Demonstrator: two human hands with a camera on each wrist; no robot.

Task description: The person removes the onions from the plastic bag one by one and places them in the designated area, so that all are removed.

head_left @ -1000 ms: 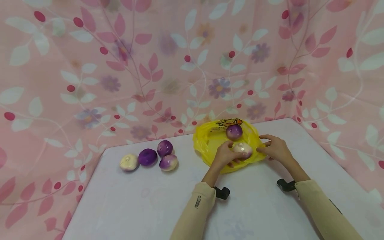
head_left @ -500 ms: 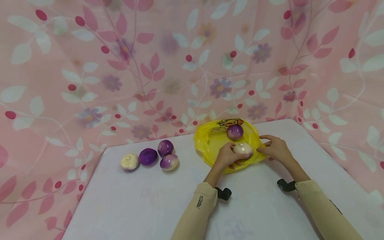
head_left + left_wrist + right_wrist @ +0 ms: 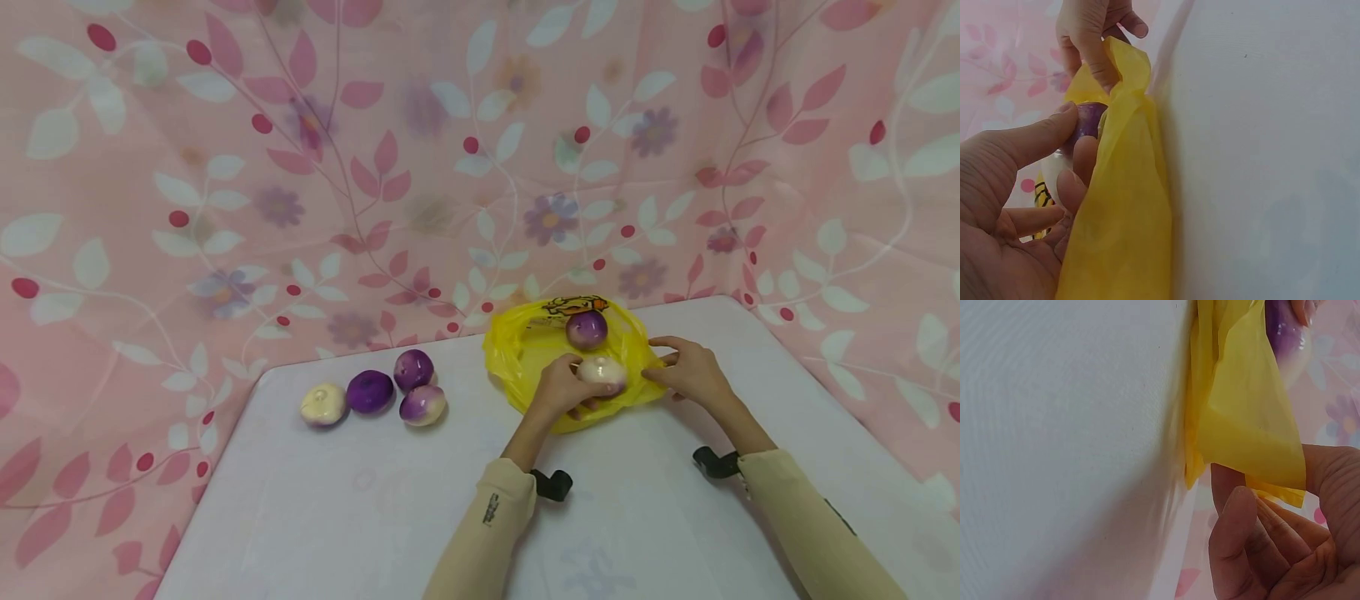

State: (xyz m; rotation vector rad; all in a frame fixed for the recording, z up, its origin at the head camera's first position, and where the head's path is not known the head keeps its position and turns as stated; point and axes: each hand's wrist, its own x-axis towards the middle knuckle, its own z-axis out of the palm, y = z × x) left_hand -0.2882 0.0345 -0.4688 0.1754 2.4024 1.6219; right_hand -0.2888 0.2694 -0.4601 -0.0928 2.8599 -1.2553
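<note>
A yellow plastic bag (image 3: 528,367) lies with its mouth spread at the right of the table. My left hand (image 3: 556,387) reaches over its near rim and grips a white and purple turnip (image 3: 602,372), thumb on one side, fingers on the other. In the left wrist view the thumb presses the purple part of that turnip (image 3: 1089,119). A darker purple turnip (image 3: 587,330) sits in the bag behind it. At the bag's right edge my right hand (image 3: 692,373) pinches the plastic; the right wrist view has the film (image 3: 1254,425) between thumb and fingers.
Left of the bag, several turnips are grouped on the white table (image 3: 360,517): a whitish one (image 3: 323,406), a deep purple one (image 3: 370,392) and others. A pink floral curtain (image 3: 420,208) hangs right behind the table's back edge.
My left hand and the turnip in it have shifted very slightly left in the last half second, and more of its white side shows than a second ago. The right hand has held still.
</note>
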